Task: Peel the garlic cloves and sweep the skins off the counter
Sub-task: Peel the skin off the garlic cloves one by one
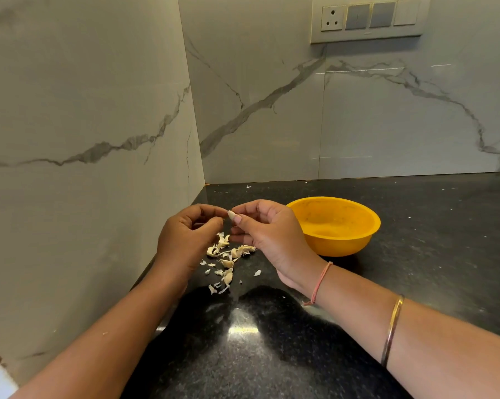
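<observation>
Pale and small, the garlic clove [231,215] sits up in the air between the two hands, above the counter and a little left of the bowl. The right hand [269,234] pinches it between thumb and forefinger, the other fingers curled loosely underneath. The left hand [188,234] is curled too, its forefinger tip against the clove's other end with the thumb just below; from where I stand I cannot tell whether it has a shred of skin caught there.

Round the right wrist runs a pinkish thread band [319,283], and further up the forearm a thin metal bangle [392,329].

Directly under the hands, the garlic skins [228,254] lie scattered on the black speckled counter [271,355], a loose pile of curled papery pieces with smaller flakes trailing toward the person. A few white specks also lie near the back corner.

Just right of the right hand stands a yellow bowl [333,226], upright on the counter; its inside looks bare from this angle.

Behind it all, grey-veined marble wall panels [271,110] meet at a corner, and a switch plate [369,18] with a socket is mounted high on the right-hand wall.
</observation>
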A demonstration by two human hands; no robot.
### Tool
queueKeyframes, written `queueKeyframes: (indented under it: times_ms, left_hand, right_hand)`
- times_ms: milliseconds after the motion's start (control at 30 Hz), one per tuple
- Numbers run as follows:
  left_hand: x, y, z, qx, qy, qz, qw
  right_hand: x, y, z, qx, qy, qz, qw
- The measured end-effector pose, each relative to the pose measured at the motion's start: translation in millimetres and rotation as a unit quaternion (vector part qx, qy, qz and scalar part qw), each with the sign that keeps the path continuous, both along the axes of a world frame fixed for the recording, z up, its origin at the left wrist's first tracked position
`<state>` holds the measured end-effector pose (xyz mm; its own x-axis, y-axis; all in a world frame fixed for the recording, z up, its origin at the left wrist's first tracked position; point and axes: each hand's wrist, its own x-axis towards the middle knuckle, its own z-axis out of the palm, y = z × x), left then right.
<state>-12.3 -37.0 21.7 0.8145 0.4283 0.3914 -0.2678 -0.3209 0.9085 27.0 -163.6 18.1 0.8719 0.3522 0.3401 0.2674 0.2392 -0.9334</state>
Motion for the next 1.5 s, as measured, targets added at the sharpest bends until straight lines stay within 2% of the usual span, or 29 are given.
queueKeyframes:
  times_ms: [200, 433, 600, 733, 833, 967, 1067, 1233, 1500]
  left_hand:
    - [-0.6, -0.5, 0.2, -0.027, -0.005, -0.008, 1.0]
    - [0.7, -1.2, 0.0, -0.033, 0.005, -0.017, 0.999]
    - [2.5, -0.6, -2.2, -0.094, 0.018, -0.047, 0.994]
    - [4.7, 0.7, -3.6, -0.145, 0.032, -0.074, 0.986]
    - [6.6, 2.6, -5.6, -0.135, 0.053, -0.071, 0.987]
    - [8.6, 5.2, -8.5, -0.093, 0.074, -0.027, 0.992]
    - [7.2, 5.6, -6.6, -0.102, 0.053, -0.003, 0.993]
    - [2.4, 2.4, -0.7, -0.092, 0.019, -0.043, 0.995]
    - [1.2, 1.4, -1.6, -0.095, 0.015, -0.062, 0.993]
  right_hand:
    - [0.3, 0.5, -1.5, -0.048, -0.06, -0.023, 0.997]
    - [1.8, 4.0, -5.9, -0.117, -0.171, -0.08, 0.975]
    - [-0.3, 3.4, -4.3, -0.113, -0.164, -0.059, 0.978]
    - [-1.1, 1.4, -1.2, -0.064, -0.079, -0.011, 0.995]
    - [-2.2, -0.2, 1.3, 0.002, -0.008, 0.028, 1.0]
    - [-1.3, -2.1, 4.2, 0.046, 0.027, 0.049, 0.997]
    - [-1.5, -2.1, 4.4, 0.042, 0.034, 0.05, 0.997]
    - [-1.4, -1.0, 3.0, 0.014, 0.021, 0.017, 1.0]
    - [-1.5, 2.0, -1.3, -0.046, -0.062, -0.024, 0.997]
